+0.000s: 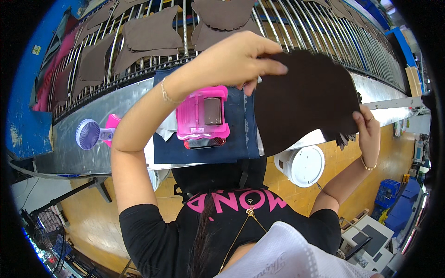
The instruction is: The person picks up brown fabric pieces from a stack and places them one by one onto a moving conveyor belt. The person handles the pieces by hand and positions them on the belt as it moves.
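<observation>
The right hand [366,132] pinches the lower right edge of the dark brown sheets [306,99], right of the frame's middle, maybe so they don't flop apart. The left hand [248,58] bends over their upper left edge; I can't tell if it grips, since its fingertips look blurry. The sheets hide some of the counter [106,104]. A pink plastic holder [186,118] sits near the middle, perhaps for easy reach.

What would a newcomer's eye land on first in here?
Probably the bright pink holder on the dark blue cloth, near the middle. Next, the stacked dark brown pieces to its right, gripped by the right hand, with the left hand at their upper left edge.
</observation>
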Demonstrator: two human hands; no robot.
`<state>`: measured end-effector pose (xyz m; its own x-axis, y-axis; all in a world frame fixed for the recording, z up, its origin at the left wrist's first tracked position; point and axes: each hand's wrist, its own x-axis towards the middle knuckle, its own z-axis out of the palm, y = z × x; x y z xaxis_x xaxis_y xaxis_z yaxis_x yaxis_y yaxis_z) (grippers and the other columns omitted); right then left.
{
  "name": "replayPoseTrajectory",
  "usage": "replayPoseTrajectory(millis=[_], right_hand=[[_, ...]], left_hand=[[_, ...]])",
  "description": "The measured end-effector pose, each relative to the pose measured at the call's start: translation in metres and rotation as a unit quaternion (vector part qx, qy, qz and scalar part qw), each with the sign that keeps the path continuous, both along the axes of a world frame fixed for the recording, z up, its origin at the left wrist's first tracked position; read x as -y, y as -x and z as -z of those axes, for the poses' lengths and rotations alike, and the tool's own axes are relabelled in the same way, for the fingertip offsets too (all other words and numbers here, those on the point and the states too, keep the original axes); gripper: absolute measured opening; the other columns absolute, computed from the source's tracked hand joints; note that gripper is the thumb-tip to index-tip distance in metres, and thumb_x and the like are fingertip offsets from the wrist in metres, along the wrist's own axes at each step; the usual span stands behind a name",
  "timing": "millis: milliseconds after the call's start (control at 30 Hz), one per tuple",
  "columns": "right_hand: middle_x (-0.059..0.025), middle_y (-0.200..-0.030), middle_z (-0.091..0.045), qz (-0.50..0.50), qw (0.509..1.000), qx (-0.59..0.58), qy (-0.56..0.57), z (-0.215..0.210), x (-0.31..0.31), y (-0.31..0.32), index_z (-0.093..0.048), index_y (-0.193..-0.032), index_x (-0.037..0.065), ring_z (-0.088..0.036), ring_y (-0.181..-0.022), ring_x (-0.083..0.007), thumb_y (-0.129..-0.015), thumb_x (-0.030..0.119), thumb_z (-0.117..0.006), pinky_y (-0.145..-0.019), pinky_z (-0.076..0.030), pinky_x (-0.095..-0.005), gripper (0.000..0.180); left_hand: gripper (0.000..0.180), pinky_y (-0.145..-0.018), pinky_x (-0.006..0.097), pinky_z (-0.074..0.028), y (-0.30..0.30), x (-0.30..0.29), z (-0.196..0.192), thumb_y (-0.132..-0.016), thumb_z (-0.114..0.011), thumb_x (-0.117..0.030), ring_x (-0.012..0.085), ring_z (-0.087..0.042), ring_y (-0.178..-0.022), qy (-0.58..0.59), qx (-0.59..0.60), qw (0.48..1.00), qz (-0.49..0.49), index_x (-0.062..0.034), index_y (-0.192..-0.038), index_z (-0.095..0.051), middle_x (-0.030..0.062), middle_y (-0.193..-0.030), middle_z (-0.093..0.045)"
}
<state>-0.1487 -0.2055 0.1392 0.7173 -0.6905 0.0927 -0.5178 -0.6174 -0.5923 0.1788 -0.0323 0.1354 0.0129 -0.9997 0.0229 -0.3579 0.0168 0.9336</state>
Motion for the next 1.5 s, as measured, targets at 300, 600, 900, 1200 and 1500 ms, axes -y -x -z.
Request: replayPoseTrajectory(millis=[300, 600, 900, 1200, 1500], right_hand=[[-0.0080, -0.101, -0.066, 0.257, 0.920, 0.244, 0.170, 0.034, 0.032, 0.025, -0.063, -0.108, 0.001, -0.062, -0.096, -0.0169, -0.090, 0.016, -0.063, -0.086, -0.047, -0.0287, 0.023], [-0.0073, -0.096, -0.067, 0.337, 0.929, 0.075, 0.135, 0.085, 0.027, 0.047, -0.066, -0.099, 0.001, -0.062, -0.092, -0.0168, -0.092, 0.026, -0.060, -0.083, -0.046, -0.0291, 0.026], [-0.0111, -0.098, -0.066, 0.376, 0.919, 0.027, 0.116, 0.101, 0.034, 0.065, -0.065, -0.099, 0.000, -0.061, -0.093, -0.0218, -0.091, 0.024, -0.059, -0.085, -0.046, -0.0325, 0.026], [-0.0204, -0.114, -0.059, 0.356, 0.911, -0.156, 0.138, 0.149, 0.093, 0.098, -0.058, -0.119, 0.001, -0.054, -0.110, -0.0358, -0.087, 0.046, -0.060, -0.094, -0.043, -0.0410, 0.055], [-0.0251, -0.116, -0.060, 0.358, 0.902, -0.239, 0.042, 0.140, 0.129, 0.111, -0.059, -0.120, -0.001, -0.057, -0.110, -0.0360, -0.075, 0.061, -0.065, -0.095, -0.044, -0.0405, 0.076]], left_hand=[[0.058, -0.055, 0.023, -0.056, -0.125, 0.055, 0.090, -0.092, -0.059, -0.011, 0.0156, -0.066, -0.065, 0.012, -0.304, 0.913, -0.273, 0.0042, -0.137, -0.026, 0.0120, -0.092, -0.058], [0.079, -0.057, 0.031, -0.059, -0.205, 0.117, 0.189, -0.092, -0.050, -0.001, 0.0270, -0.067, -0.078, -0.045, -0.402, 0.855, -0.325, -0.0078, -0.148, 0.006, 0.0239, -0.128, -0.043], [0.073, -0.060, 0.033, -0.061, -0.219, 0.134, 0.229, -0.094, -0.052, -0.007, 0.0335, -0.067, -0.084, -0.067, -0.420, 0.844, -0.326, -0.0012, -0.146, -0.001, 0.0311, -0.131, -0.038], [0.075, -0.065, 0.033, -0.057, -0.210, 0.087, 0.189, -0.090, -0.059, -0.041, 0.0292, -0.066, -0.083, -0.157, -0.140, 0.919, -0.332, 0.0016, -0.141, -0.024, 0.0290, -0.126, -0.044], [0.041, -0.062, 0.023, -0.052, -0.142, -0.031, 0.135, -0.095, -0.054, -0.027, 0.0126, -0.063, -0.080, -0.052, -0.146, 0.935, -0.320, -0.0088, -0.131, -0.048, 0.0085, -0.106, -0.059]])
